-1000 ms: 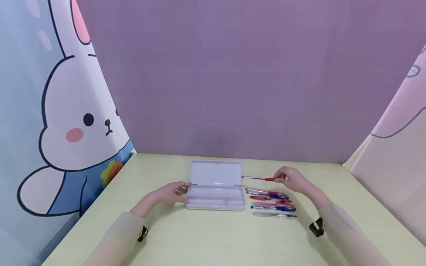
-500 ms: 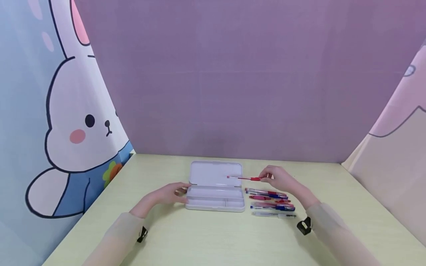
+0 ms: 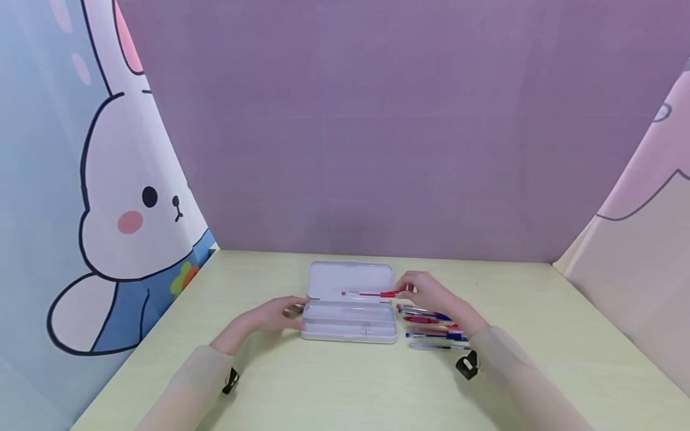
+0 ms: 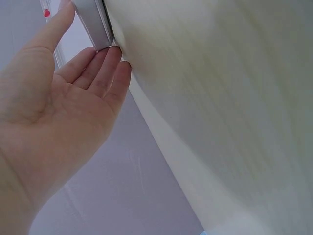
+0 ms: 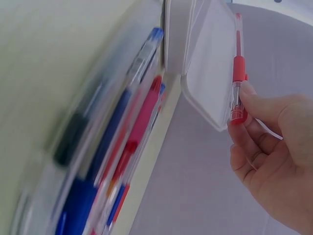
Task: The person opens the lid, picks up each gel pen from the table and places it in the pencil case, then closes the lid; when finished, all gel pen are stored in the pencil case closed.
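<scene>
A white pencil case (image 3: 349,340) lies with its lid (image 3: 350,276) raised at the back. Its lower half has a long compartment behind two shorter ones. My left hand (image 3: 272,314) holds the case's left end, thumb toward the front; in the left wrist view, the fingertips (image 4: 115,51) meet that end. Between thumb and fingers, my right hand (image 3: 426,291) pinches a red gel pen (image 5: 238,68) near one end. The pen is held level over the case near the hinge, its other end pointing left. Several pens (image 3: 431,336) lie right of the case, partly behind the right forearm.
Among the loose pens are blue ones, a pink one (image 5: 146,115) and a clear one with a black part (image 5: 73,137). They lie on a pale wooden table (image 3: 345,389). A purple backdrop (image 3: 345,131) rises behind, with printed curtains at both sides.
My right hand has carried the red gel pen leftward, from right of the case to over it, and slightly lower at the end. The left hand has stayed at the case.
</scene>
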A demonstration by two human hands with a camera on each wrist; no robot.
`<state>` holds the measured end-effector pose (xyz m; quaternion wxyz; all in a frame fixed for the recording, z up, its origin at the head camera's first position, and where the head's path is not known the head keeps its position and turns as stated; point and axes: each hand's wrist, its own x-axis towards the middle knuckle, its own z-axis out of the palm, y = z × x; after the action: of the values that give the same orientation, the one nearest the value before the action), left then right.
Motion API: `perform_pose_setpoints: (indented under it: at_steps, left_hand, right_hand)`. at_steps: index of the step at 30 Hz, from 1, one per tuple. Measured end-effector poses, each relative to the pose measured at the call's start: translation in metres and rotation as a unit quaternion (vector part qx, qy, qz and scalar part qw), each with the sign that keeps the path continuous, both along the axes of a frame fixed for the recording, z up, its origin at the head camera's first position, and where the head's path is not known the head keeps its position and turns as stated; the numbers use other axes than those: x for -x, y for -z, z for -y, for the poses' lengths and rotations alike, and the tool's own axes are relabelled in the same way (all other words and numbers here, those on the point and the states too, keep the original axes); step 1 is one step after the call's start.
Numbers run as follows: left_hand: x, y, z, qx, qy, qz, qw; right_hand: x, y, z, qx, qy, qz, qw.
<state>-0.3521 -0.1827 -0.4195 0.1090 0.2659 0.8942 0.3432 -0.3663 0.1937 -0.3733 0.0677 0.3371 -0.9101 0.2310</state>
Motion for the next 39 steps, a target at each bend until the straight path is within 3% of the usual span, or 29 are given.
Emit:
perform_pose_setpoints:
  at_steps: [11, 15, 24, 39]
  left_hand:
    - [-0.001, -0.001, -0.001, -0.001, 0.001, -0.003, 1.0]
    - [-0.001, -0.001, -0.001, -0.002, 0.004, -0.005, 1.0]
    - [-0.001, -0.002, -0.001, 0.001, 0.006, 0.0, 1.0]
    - [0.008, -0.005, -0.014, -0.002, -0.021, 0.01, 0.9997]
  right_hand:
    - [0.006, 0.002, 0.026, 0.012, -0.028, 0.035, 0.9989]
    - [0.008, 0.006, 0.033, 0.002, -0.037, 0.027, 0.999]
    - [0.017, 0.02, 0.043, -0.004, -0.023, 0.036, 0.9991]
    - [0.043, 0.029, 0.045, -0.003, -0.045, 0.071, 0.9965]
